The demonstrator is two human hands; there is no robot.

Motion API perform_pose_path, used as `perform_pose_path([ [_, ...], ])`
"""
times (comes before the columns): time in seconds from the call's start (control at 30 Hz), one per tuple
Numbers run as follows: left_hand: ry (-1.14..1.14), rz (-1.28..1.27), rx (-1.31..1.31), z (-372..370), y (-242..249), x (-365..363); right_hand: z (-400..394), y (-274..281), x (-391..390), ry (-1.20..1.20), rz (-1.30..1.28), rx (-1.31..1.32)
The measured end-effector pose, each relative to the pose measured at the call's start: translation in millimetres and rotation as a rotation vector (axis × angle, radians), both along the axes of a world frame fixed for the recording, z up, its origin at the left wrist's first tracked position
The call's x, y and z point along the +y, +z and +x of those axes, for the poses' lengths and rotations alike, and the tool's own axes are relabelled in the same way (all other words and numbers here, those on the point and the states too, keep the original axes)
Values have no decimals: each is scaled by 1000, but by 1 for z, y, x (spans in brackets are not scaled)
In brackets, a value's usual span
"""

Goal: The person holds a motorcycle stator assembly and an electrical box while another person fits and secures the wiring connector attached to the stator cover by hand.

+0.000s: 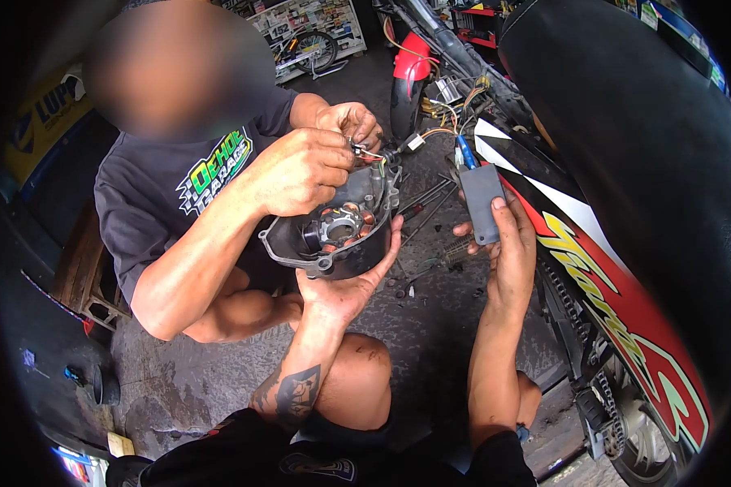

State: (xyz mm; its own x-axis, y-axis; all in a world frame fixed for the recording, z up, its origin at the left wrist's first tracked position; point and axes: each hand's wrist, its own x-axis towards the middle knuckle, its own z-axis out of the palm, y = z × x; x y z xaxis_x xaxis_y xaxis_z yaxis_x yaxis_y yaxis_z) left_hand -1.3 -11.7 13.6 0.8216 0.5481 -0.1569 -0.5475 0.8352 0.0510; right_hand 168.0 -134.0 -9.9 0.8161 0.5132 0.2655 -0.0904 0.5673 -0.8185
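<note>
My left hand (341,294) supports a black engine side cover (288,253) from beneath, palm up, with the fingers curled up its right side. Inside the cover sits a stator (343,228) with copper coils around a ring. In my right hand (513,235) is a flat dark grey rectangular box (482,203), held between thumb and fingers. A blue connector (465,152) shows at the box's top edge. Across from me, a co-worker's hands (307,166) pinch thin wires (372,154) that run from the cover's upper side. A white plug (415,143) hangs on nearby wires.
A motorcycle with a black seat (625,122) and a red, white and black side panel (601,284) stands close on my right. Its exposed wiring (463,101) lies ahead. Several tools (429,199) lie on the stained floor (430,325). A wooden bench (85,260) is at left.
</note>
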Motion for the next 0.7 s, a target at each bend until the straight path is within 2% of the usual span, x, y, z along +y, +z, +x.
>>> perform_pose_path([
  [0.27,-12,-48,-11,-1,-1,1,0,0,1,-4,-3,6],
  [0.7,-16,43,-2,-1,-2,0,-1,-1,1,-4,-5,0],
])
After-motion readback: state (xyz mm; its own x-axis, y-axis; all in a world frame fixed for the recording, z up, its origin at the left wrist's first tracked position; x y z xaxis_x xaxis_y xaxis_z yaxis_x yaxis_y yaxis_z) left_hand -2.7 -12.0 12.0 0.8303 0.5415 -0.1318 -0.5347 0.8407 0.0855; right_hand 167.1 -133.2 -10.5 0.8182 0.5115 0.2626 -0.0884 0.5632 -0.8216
